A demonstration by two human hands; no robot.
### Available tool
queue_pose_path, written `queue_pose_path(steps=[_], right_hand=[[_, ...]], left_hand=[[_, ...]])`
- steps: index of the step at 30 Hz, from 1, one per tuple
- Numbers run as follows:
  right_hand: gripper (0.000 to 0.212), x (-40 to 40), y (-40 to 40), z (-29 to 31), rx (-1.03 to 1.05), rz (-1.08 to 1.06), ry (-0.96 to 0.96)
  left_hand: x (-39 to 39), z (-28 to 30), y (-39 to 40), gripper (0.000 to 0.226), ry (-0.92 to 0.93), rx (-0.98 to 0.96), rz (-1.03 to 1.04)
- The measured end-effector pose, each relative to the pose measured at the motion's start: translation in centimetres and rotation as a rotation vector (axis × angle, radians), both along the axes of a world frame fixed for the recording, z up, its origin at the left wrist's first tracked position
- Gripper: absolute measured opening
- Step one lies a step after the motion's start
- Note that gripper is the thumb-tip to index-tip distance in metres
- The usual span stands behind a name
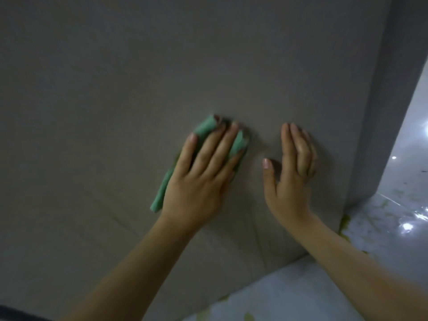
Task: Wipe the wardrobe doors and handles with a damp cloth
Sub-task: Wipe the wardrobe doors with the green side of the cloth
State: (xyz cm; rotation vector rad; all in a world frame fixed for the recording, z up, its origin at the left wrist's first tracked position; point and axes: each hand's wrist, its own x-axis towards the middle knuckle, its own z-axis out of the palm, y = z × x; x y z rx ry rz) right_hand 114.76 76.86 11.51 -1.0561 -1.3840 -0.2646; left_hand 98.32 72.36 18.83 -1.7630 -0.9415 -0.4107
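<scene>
A plain grey-brown wardrobe door (pixel 115 89) fills most of the view. My left hand (pixel 199 174) lies flat on a folded green cloth (pixel 203 129) with fingers spread and straight, pressing it against the door. Parts of the cloth stick out above the fingertips and below the heel of the hand. My right hand (pixel 291 172) rests on the bare door a little to the right, fingers straight and together, thumb held out. No handle is in view.
The wardrobe's right corner and darker side panel (pixel 379 112) stand just right of my right hand. A glossy pale floor (pixel 393 216) with greenish marks and light reflections runs along the bottom right.
</scene>
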Motion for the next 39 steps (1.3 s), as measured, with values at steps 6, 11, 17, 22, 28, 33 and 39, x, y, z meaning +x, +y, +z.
queue_pose_path(steps=[6, 11, 17, 22, 28, 33, 39], right_hand=[[0.058, 0.7, -0.5, 0.6, -0.051, -0.01, -0.034], [0.059, 0.1, -1.0, 0.8, -0.064, -0.09, -0.015], [0.057, -0.6, -1.8, 1.5, -0.019, -0.098, -0.045], [0.055, -1.1, -2.7, 2.5, 0.044, -0.015, -0.046], [0.054, -3.3, -3.4, 2.5, 0.048, 0.07, -0.089], [0.053, -4.4, -4.4, 2.2, 0.034, 0.142, -0.243], [0.052, -5.5, -5.7, 2.8, 0.085, 0.141, -0.324]], left_hand=[[-2.2, 3.2, -1.0, 0.046, -0.025, 0.083, -0.014], [-0.5, 4.3, 0.3, 0.046, -0.18, 0.174, 0.014], [-5.7, -1.7, -2.8, 0.053, 0.029, 0.002, 0.064], [-2.2, 3.2, -1.0, 0.04, -0.172, 0.139, -0.016], [-4.3, 1.2, -1.7, 0.049, -0.065, 0.071, 0.002], [-13.2, -1.9, -6.1, 0.045, 0.085, 0.003, 0.094], [-9.9, 2.3, -4.6, 0.048, -0.259, 0.211, 0.098]])
